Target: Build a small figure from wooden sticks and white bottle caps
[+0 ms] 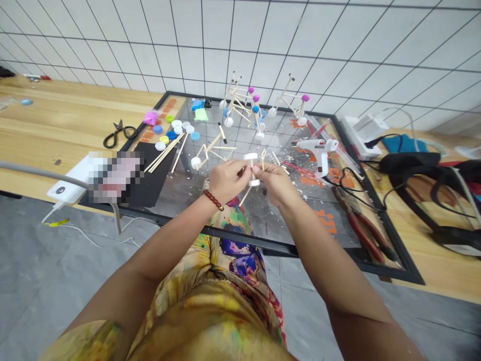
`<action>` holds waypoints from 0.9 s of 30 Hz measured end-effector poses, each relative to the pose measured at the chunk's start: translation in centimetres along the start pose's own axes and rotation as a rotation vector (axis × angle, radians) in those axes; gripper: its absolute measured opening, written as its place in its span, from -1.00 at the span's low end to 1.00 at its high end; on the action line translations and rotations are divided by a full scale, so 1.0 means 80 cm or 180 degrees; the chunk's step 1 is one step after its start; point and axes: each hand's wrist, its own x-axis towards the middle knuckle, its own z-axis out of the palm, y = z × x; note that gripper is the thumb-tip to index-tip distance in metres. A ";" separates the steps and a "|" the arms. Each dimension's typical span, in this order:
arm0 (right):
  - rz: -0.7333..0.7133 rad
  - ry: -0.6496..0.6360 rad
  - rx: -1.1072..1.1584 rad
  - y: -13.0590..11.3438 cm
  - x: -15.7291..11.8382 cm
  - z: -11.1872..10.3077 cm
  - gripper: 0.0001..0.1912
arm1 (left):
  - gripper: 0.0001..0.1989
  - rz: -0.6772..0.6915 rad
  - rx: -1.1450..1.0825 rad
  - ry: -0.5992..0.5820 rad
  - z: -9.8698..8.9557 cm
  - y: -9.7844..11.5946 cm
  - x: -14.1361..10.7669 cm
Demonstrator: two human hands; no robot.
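A white grid-lined wall (338,50) is rising behind a wooden workbench (75,115), which is stretching from 9 o'clock round to 3 o'clock, with the hands as the clock's centre. A black-framed glass panel (391,265) is lying on the bench, and a patterned yellow garment (210,321) is filling the view at 6 o'clock. Red-handled pliers (366,233) are resting on the panel at 4 o'clock, a white hot glue gun (316,153) is lying at 2 o'clock, and a sheet of black card (150,173) is sitting at 9 o'clock. Three stick models with coloured caps (240,103) are standing at 12 o'clock, and black-handled scissors (119,133) are lying at 10 o'clock. The left hand (227,181) and right hand (272,184) are meeting near the panel's middle, both clamping a small stick-and-cap assembly (252,170) between their fingers and holding it up above the glass. Two white bottle caps are showing on it, one above the other. A red bead bracelet (213,200) is circling the left wrist.
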 end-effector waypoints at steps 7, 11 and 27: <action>-0.0099 0.0348 0.0468 0.005 0.005 -0.001 -0.66 | -0.73 -0.1731 -0.2332 -0.1082 0.009 0.004 0.007; -0.0280 0.0509 0.0450 0.005 0.004 -0.001 -0.70 | -0.79 -0.2047 -0.2279 -0.0976 0.009 0.005 0.006; -0.0158 0.0806 0.0657 0.007 0.009 0.009 -0.75 | -0.60 -0.0495 -0.0372 -0.0427 0.014 0.003 0.002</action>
